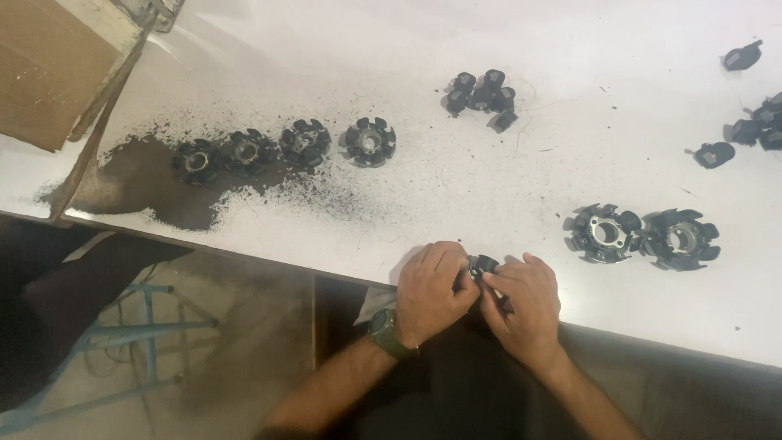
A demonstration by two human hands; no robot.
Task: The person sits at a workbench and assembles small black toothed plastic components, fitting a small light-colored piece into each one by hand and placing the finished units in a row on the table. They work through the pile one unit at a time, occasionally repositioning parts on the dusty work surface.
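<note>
together, both hands' fingers [456, 281] tight around one small black lobed part [482, 264], white dusty table [456, 179]

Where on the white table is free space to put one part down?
Free: the middle of the table, between the row of four rotors, the small cluster and the rotor pair. Crowded: the black powder at left, loose pieces at right.
</note>
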